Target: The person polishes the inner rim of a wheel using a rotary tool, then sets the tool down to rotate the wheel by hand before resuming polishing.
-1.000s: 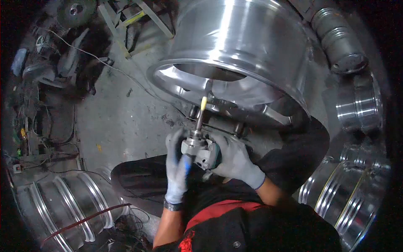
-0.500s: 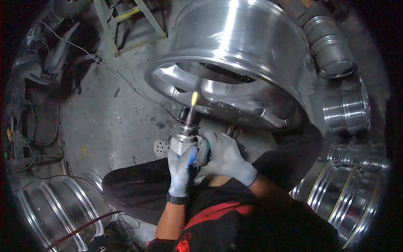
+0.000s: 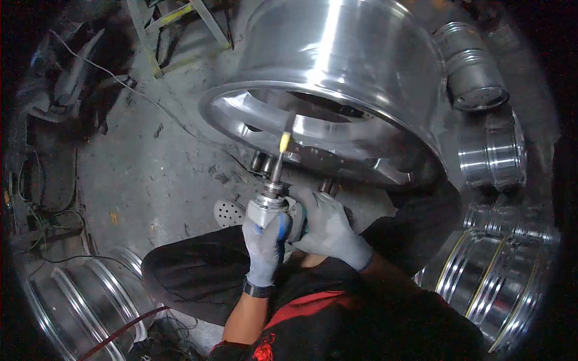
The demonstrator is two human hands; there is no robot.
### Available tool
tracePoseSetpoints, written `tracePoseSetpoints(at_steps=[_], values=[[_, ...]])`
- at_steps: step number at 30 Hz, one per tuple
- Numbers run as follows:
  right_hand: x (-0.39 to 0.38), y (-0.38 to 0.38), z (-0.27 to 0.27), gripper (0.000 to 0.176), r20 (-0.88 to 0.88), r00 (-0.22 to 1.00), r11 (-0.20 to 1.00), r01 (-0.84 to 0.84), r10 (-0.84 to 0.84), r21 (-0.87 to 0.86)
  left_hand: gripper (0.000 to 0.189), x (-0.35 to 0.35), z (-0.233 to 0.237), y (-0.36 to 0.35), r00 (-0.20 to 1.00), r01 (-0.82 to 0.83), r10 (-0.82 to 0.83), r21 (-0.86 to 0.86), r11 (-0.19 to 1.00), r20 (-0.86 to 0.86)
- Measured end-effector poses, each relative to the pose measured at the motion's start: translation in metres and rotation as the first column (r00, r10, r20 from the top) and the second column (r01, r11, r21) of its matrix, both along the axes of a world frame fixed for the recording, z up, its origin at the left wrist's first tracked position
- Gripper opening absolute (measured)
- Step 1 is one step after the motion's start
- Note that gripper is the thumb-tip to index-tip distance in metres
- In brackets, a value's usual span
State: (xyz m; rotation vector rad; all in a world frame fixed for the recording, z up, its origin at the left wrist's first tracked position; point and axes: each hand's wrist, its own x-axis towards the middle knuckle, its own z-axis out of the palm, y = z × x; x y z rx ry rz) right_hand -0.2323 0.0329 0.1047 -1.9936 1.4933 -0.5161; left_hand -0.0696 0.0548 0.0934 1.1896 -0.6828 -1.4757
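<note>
My gloved left hand (image 3: 262,249) is wrapped round the silver front of a die grinder (image 3: 268,209). Its body, with a bit of teal showing, is gripped from the right by my gloved right hand (image 3: 330,227). From the grinder a slim spindle with a yellow collar (image 3: 285,142) points away from me; its dark, blurred tip overlaps the inner face of a large shiny metal wheel (image 3: 337,48). The wheel lies on its side, its open, recessed face turned toward me and my hands just below its near lip.
Dark rollers (image 3: 257,161) sit under the wheel's near edge. More metal wheels stand at right (image 3: 490,150) and lower left (image 3: 90,295). A cable (image 3: 150,102) crosses the grey floor near a metal frame (image 3: 211,27). My bent legs flank the tool; a perforated shoe (image 3: 229,212) shows.
The grinder's tip has shifted slightly right across the wheel's face, and the spindle leans a little more that way. The view has moved a little. Both hands keep their hold.
</note>
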Motion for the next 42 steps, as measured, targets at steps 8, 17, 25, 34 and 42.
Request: tracePoseSetpoints(at_steps=[8,17,25,34,42], values=[[0.026,-0.023,0.001,0.077,0.127,0.989,0.991,-0.062,0.078,-0.118,0.042,0.029,-0.004,-0.007,0.989,-0.126,0.132,-0.083,0.989,0.066],[-0.002,0.009,-0.010,0.093,-0.048,0.998,0.996,0.031,-0.027,0.086,0.037,0.003,-0.007,0.007,1.000,-0.002,0.001,0.056,0.998,0.020],[0.020,-0.010,0.011,0.087,0.020,0.998,0.997,-0.061,0.060,0.051,0.037,0.016,0.013,-0.005,0.993,-0.120,0.121,-0.060,0.991,0.008],[0.005,0.012,0.004,0.098,-0.090,0.995,0.983,0.066,-0.052,0.170,0.039,0.006,-0.022,0.004,0.993,0.048,-0.050,0.023,0.999,0.102],[0.003,0.011,-0.002,0.081,0.012,0.997,0.993,0.083,-0.082,-0.086,0.036,0.000,-0.024,0.000,0.996,0.020,-0.023,-0.038,0.999,-0.081]])
